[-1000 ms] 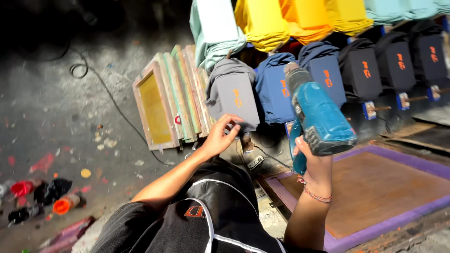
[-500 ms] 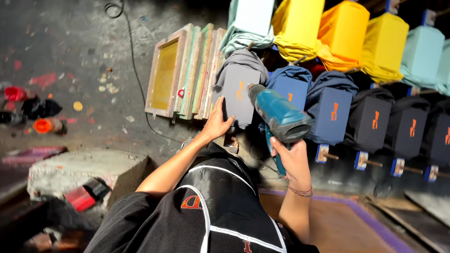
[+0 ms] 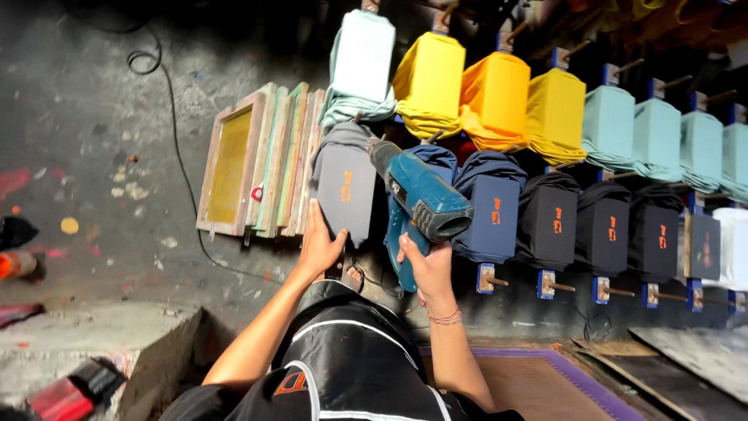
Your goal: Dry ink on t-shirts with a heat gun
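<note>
My right hand (image 3: 427, 269) has its fingers (image 3: 411, 251) wrapped tight round the grip of the blue heat gun (image 3: 417, 204), whose nozzle points up and left toward the grey shirt (image 3: 343, 187) stretched on its board. My left hand (image 3: 319, 245) lies against the lower left edge of that board, fingers (image 3: 313, 214) spread and flat on the cloth, closed on nothing.

I judge the gun to be the heavy, rigid piece here: a hard plastic body, front-loaded, best carried by the handle just as it is held, with the metal nozzle left alone since it may be hot. The grey shirt is soft and would wrinkle or slide if pushed, though the board under it looks stiff enough to brace against at the edge. The small orange print on its face I would rather not touch.

Just right of the gun hangs a navy shirt (image 3: 491, 210), partly behind the tool's body, and then a row of dark shirts (image 3: 608, 230) on their boards. Above them run a pale mint shirt (image 3: 362, 58), yellow shirts (image 3: 487, 97) and further mint ones. To the left, wooden screen frames (image 3: 261, 160) lean together close to the grey board, crowding my left wrist. A black cable (image 3: 175, 140) trails across the stained floor (image 3: 86, 117), and a purple-edged bench (image 3: 545, 382) sits below my right forearm.
</note>
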